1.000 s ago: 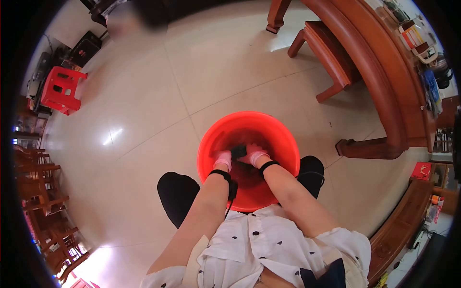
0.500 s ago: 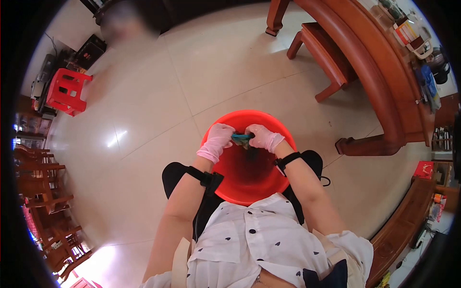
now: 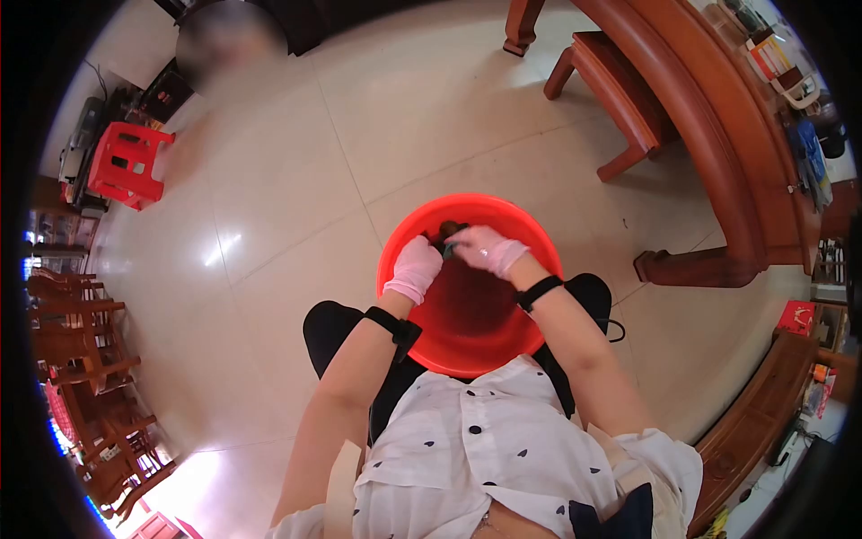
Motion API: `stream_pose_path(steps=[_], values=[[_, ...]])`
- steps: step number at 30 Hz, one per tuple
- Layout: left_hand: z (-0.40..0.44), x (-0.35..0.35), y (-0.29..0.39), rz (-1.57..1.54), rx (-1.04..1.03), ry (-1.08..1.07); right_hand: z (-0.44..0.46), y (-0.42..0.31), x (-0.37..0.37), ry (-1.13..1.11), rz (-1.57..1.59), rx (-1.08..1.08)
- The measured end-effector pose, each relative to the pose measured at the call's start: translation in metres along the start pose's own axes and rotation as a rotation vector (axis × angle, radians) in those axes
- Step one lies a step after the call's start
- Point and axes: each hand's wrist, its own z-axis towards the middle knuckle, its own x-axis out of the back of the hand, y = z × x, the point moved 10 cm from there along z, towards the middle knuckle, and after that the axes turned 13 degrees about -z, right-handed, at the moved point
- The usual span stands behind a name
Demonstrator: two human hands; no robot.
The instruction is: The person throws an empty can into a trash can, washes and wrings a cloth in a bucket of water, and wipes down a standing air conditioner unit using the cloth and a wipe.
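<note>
Pink-gloved, my left hand [image 3: 418,266] and my right hand [image 3: 488,248] are drawn close together, fingers curled and pinching a dark green, bunched item [image 3: 452,230] between them; blur hides the exact fingertips. The item is over the far part of the red basin [image 3: 462,357], inside its rim, and I cannot tell what it is. The basin sits between my knees on a floor [image 3: 296,198] of pale, glossy tiles, with thin joints running out from beside it and light glaring off the tiles to its left.

Beyond the basin to the right are a low wooden stool [image 3: 624,85] and a heavy wooden table [image 3: 709,126] with a thick curved leg. Well off to the basin's left are a red plastic stool [image 3: 126,166], a black box [image 3: 166,92] and carved wooden chairs [image 3: 85,314]. Right of the basin, nearer me, runs a long wooden bench [image 3: 759,409].

An orange-and-white packet [image 3: 766,58] on the table and the black box carry markings too small to read.
</note>
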Motion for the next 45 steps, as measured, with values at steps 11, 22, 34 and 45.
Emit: stream_pose_path(steps=[11,22,34,45], values=[[0.005,-0.049,-0.038,-0.126,0.137,-0.195,-0.035,0.019,-0.253,-0.794,-0.567,0.269],[0.027,-0.079,-0.086,0.13,0.141,-0.432,-0.015,0.026,-0.106,-0.625,-0.362,-0.037],[0.063,-0.149,-0.127,0.085,0.171,-0.216,-0.011,0.046,-0.097,-0.616,-1.007,0.129],[-0.012,-0.112,-0.066,0.332,0.22,-0.67,0.004,0.123,-0.207,-0.605,-0.502,-0.292]])
